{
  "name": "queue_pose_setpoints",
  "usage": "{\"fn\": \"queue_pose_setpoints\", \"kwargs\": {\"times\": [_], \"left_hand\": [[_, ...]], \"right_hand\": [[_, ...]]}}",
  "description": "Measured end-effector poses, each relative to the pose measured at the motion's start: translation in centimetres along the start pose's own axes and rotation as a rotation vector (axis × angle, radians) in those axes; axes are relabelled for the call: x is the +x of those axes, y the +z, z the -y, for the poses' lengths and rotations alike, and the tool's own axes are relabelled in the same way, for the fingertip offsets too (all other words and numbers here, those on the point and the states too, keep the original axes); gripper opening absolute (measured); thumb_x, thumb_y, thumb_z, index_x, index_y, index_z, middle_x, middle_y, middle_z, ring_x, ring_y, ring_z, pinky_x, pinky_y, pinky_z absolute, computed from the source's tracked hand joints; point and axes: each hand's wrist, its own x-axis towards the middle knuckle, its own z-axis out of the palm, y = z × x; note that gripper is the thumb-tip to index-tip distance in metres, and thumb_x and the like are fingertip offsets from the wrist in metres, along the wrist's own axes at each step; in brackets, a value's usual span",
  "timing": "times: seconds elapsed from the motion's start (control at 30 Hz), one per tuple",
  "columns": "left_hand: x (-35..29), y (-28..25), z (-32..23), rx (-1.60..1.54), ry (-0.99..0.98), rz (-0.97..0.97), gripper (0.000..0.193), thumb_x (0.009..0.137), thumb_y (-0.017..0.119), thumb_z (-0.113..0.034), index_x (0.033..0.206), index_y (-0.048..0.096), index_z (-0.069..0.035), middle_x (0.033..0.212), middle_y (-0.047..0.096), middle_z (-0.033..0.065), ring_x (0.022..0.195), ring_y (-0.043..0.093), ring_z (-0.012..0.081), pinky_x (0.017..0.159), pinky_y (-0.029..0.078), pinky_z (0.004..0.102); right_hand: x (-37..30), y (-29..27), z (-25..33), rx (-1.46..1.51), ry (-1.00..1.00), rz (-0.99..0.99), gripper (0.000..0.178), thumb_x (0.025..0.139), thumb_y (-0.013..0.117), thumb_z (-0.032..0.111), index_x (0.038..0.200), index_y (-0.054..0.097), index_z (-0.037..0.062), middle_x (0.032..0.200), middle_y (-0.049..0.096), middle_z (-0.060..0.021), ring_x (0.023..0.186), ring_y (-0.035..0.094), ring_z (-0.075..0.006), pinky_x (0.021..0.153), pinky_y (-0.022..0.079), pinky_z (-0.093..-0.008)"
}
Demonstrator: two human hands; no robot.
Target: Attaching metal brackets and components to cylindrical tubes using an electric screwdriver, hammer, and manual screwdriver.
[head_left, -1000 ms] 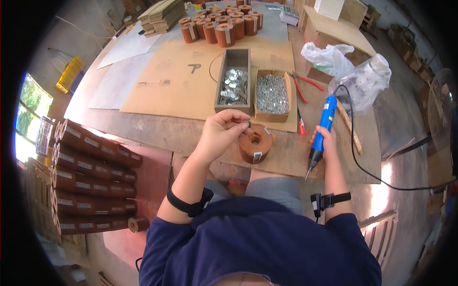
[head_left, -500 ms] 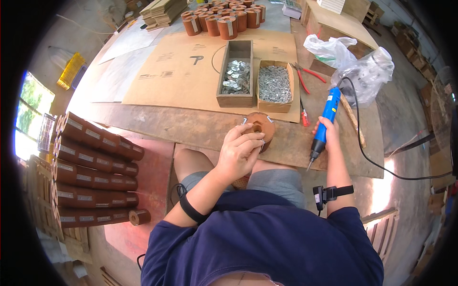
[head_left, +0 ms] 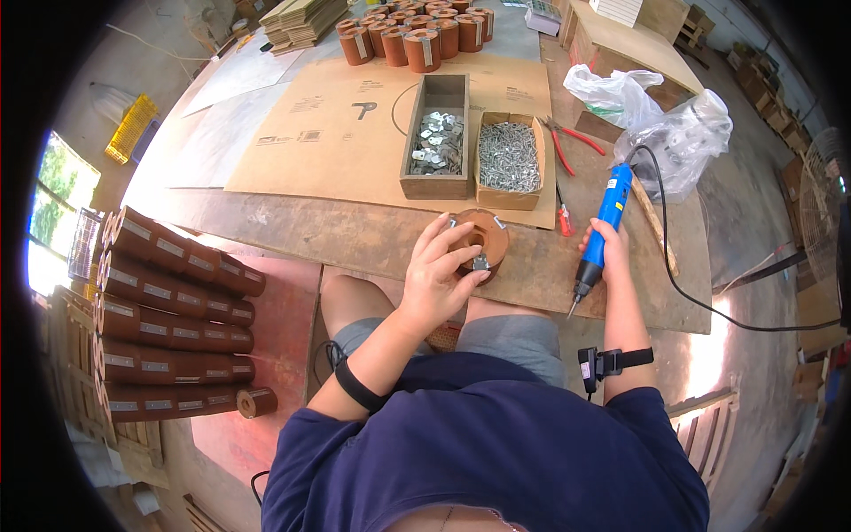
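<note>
On the near edge of the workbench stands a round brown cylinder [head_left: 496,240] with a hole through its middle and small metal pieces at its rim. My left hand [head_left: 441,269] reaches over its left side, thumb and fingertips closed around a small metal plate [head_left: 480,263] at the cylinder's near rim. Part of the cylinder is hidden under those fingers. Off to the right, my right hand [head_left: 612,248] grips a blue electric screwdriver [head_left: 606,226], its bit angled down and toward me, apart from the cylinder.
Beyond the cylinder are a wooden box [head_left: 436,183] of metal plates and a carton [head_left: 510,160] of screws. Red-handled pliers [head_left: 576,142], a red screwdriver [head_left: 565,220] and a stick [head_left: 654,226] lie rightward. A black cable [head_left: 678,266] trails right. Stacked brown cylinders [head_left: 177,328] stand left.
The fingers of my left hand have shifted and spread a little, and the metal plate at the near rim now shows more. My right hand with the electric screwdriver stays nearly in place.
</note>
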Motion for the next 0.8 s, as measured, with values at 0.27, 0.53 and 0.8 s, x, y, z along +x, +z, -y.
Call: {"fn": "queue_pose_setpoints", "kwargs": {"times": [0.27, 0.53, 0.8], "left_hand": [[0.22, 0.07, -0.49, 0.023, 0.026, -0.030, 0.032, 0.057, 0.074, -0.007, 0.087, 0.064, -0.004, 0.110, 0.056, 0.0114, 0.111, 0.046, 0.0364, 0.087, 0.043, 0.0399], [-0.16, 0.07, -0.11, 0.012, 0.042, 0.006, 0.035, 0.058, 0.074, -0.008, 0.091, 0.063, -0.004, 0.111, 0.055, 0.0133, 0.112, 0.046, 0.0353, 0.088, 0.042, 0.0403], [0.56, -0.60, -0.05, 0.029, 0.077, 0.053, 0.047, 0.059, 0.074, -0.016, 0.102, 0.058, -0.003, 0.113, 0.053, 0.0139, 0.112, 0.045, 0.0352, 0.089, 0.041, 0.0405]], "right_hand": [[-0.06, -0.10, -0.01, 0.002, -0.005, 0.003, 0.029, 0.071, 0.062, 0.018, 0.088, 0.046, 0.0005, 0.069, 0.052, -0.0083, 0.054, 0.054, -0.0171, 0.047, 0.049, -0.0307], [-0.13, -0.19, -0.15, 0.003, -0.002, 0.002, 0.030, 0.071, 0.063, 0.019, 0.089, 0.046, 0.0005, 0.069, 0.052, -0.0084, 0.055, 0.055, -0.0173, 0.048, 0.049, -0.0310], [0.03, 0.06, -0.13, 0.019, -0.002, 0.002, 0.030, 0.071, 0.063, 0.018, 0.089, 0.046, 0.0007, 0.068, 0.052, -0.0079, 0.053, 0.054, -0.0169, 0.048, 0.049, -0.0310]]}}
